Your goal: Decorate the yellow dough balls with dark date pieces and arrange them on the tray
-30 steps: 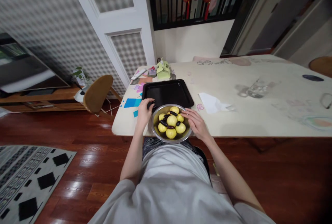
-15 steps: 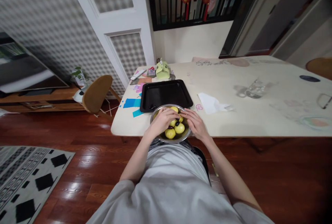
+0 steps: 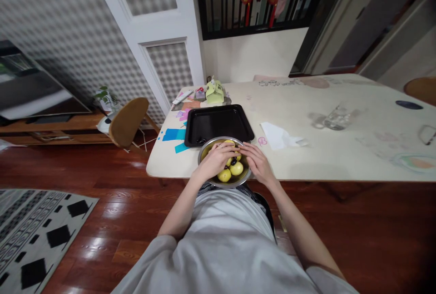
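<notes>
So there's a person sitting at the near edge of a pale table (image 3: 340, 158) with a shiny metal bowl (image 3: 204, 171) right in front of them, sitting at the table's edge and touching the front rim of a black baking tray (image 3: 218, 124). The bowl's got yellow fruit (image 3: 235, 168) in it plus a few small dark ones (image 3: 233, 161) tucked between.

The left hand (image 3: 216, 160) is down inside the bowl, fingers curled over the yellow fruit at the back. Honestly I can't tell whether it's actually gripping one or just resting on top, the fingers cover too much. The right hand (image 3: 258, 162) is on the bowl's right rim, fingers loosely spread against it, not clenched around anything that I can see.

The tray looks nearly bare, just one small dark thing (image 3: 200, 140) in its near left corner. Off to the right there's a crumpled white tissue (image 3: 277, 135) and further along a clear glass (image 3: 335, 119). Blue paper pieces (image 3: 173, 135) lie left of the tray, and a light green thing (image 3: 214, 92) sits behind it. A wooden chair (image 3: 127, 121) stands at the table's left end.
</notes>
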`<state>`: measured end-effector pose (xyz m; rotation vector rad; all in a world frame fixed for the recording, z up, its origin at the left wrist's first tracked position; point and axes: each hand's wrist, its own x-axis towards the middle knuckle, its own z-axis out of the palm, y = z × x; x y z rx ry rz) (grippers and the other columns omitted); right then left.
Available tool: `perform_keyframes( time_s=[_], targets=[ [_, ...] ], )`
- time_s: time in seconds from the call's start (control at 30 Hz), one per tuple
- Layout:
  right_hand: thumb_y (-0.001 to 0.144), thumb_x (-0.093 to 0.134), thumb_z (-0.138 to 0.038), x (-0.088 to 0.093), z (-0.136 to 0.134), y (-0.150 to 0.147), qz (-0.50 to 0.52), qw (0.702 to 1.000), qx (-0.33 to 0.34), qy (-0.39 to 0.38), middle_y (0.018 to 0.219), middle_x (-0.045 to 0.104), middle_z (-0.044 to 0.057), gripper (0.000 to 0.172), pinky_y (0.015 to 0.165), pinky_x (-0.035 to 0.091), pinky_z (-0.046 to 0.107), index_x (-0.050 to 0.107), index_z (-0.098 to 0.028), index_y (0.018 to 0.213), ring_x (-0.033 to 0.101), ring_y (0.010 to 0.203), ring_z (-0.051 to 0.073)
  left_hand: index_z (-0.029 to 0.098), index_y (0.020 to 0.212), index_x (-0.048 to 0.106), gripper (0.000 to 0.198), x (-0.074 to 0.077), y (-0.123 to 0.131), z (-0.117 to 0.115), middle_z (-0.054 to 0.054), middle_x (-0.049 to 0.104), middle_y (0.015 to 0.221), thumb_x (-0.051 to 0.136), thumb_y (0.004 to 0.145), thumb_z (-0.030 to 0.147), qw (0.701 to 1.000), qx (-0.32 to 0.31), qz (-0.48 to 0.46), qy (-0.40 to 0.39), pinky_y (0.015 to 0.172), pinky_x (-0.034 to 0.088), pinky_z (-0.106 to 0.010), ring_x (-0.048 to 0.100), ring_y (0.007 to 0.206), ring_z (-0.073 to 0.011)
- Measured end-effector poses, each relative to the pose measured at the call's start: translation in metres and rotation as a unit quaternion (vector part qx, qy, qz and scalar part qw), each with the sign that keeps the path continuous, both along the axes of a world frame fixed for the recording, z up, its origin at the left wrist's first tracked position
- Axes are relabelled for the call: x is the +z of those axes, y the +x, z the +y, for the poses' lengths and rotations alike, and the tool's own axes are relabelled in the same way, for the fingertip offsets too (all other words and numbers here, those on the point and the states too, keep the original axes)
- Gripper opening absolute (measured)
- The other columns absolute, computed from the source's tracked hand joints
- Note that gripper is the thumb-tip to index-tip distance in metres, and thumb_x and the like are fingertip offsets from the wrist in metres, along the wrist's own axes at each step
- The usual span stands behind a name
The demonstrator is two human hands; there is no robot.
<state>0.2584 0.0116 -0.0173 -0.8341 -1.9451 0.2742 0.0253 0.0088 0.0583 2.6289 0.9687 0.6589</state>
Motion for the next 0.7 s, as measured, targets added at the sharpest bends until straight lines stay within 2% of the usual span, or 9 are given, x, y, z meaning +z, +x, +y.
perform_keyframes(
  time_s=[0.33, 0.7],
  targets=[
    [0.111, 0.039, -0.034, 0.0012, -0.0004, 0.0002, -0.006, 1.000, 0.002, -0.004, 0.139, 0.072, 0.009, 0.040, 0.118, 0.050, 0.060, 0.070, -0.026, 0.136, 0.058, 0.141, 0.029, 0.026, 0.132, 0.074, 0.050, -0.0022, 0.0014, -0.0004, -0.008, 0.068, 0.146, 0.042, 0.101, 0.004, 1.000, -0.003, 0.010, 0.002, 0.122, 0.038, -0.055, 0.050, 0.148, -0.0260],
    [0.110, 0.041, -0.029, 0.0013, -0.0012, 0.0003, -0.011, 1.000, -0.002, 0.016, 0.138, 0.072, 0.009, 0.038, 0.116, 0.052, 0.056, 0.069, -0.025, 0.136, 0.059, 0.140, 0.028, 0.023, 0.125, 0.075, 0.043, -0.0064, 0.0005, -0.0017, -0.009, 0.069, 0.143, 0.044, 0.101, 0.004, 0.999, 0.024, 0.008, 0.034, 0.118, 0.043, -0.051, 0.051, 0.147, -0.0266]
  ],
)
